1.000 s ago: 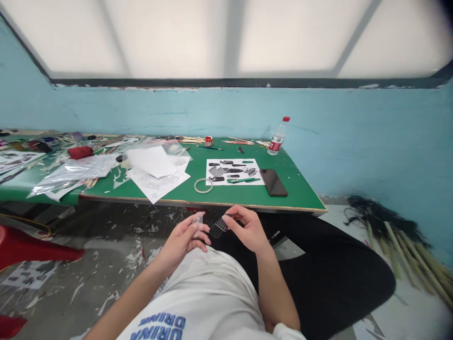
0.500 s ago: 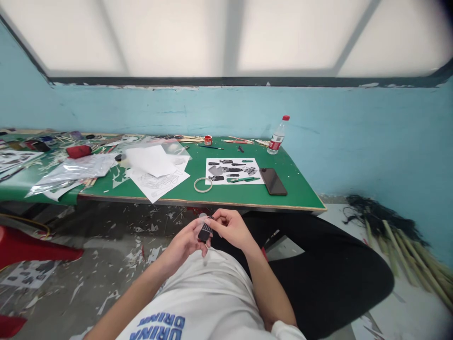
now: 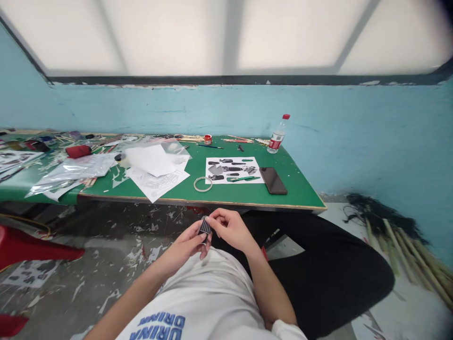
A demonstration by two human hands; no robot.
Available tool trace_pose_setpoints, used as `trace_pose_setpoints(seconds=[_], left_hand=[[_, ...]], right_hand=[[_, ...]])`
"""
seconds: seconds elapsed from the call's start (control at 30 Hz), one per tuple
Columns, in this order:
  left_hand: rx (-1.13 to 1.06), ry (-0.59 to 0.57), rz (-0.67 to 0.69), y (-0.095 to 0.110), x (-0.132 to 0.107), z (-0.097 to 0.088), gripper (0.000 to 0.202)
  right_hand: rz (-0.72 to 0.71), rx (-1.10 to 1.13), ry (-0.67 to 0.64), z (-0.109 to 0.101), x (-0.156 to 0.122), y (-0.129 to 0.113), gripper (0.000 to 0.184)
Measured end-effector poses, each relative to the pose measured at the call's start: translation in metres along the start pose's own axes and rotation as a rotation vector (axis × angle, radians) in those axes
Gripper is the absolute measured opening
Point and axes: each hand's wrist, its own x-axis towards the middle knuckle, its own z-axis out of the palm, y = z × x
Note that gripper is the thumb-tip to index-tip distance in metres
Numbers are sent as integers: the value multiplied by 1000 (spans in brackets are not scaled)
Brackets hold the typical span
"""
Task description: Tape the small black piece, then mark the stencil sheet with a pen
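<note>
Both my hands meet in front of my stomach, below the near edge of the green table (image 3: 297, 200). My left hand (image 3: 184, 245) and my right hand (image 3: 231, 230) pinch a small dark striped cut-out piece (image 3: 204, 226) between their fingertips. The fingers of both hands are closed on it. On the table beyond lies a printed sheet with black and grey shapes (image 3: 233, 170), a tape ring (image 3: 203, 183) to its left and a black phone (image 3: 273, 180) to its right.
White papers (image 3: 155, 170) and clear plastic bags (image 3: 76, 170) cover the table's left part. A water bottle (image 3: 277, 136) and a small red-lidded pot (image 3: 208, 140) stand near the blue wall. Paper scraps litter the floor; bamboo sticks (image 3: 406, 250) lie at the right, a red stool (image 3: 24, 245) at the left.
My hands have come together: the right hand brought the dark piece to the left hand's fingertips, and both now pinch it. The pale bit seen in the left fingers no longer shows.
</note>
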Motion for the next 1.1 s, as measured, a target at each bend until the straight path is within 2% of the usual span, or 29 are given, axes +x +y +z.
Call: trace_pose_setpoints(seconds=[0.13,0.4,0.63,0.87,1.1], left_hand=[[-9,7,2,2,0,2,46],[-14,4,-4,2,-1,3,41],[2,7,-24,1,1,1,51],[3,7,-31,1,0,2,45],[-29,17,-44,-6,7,-5,63]], right_hand=[[-10,0,25,-3,1,1,40],[-22,-5,44,0,3,4,40],[-10,-3,49,0,3,5,43],[7,-4,57,0,4,4,43],[27,2,39,-1,5,8,44]])
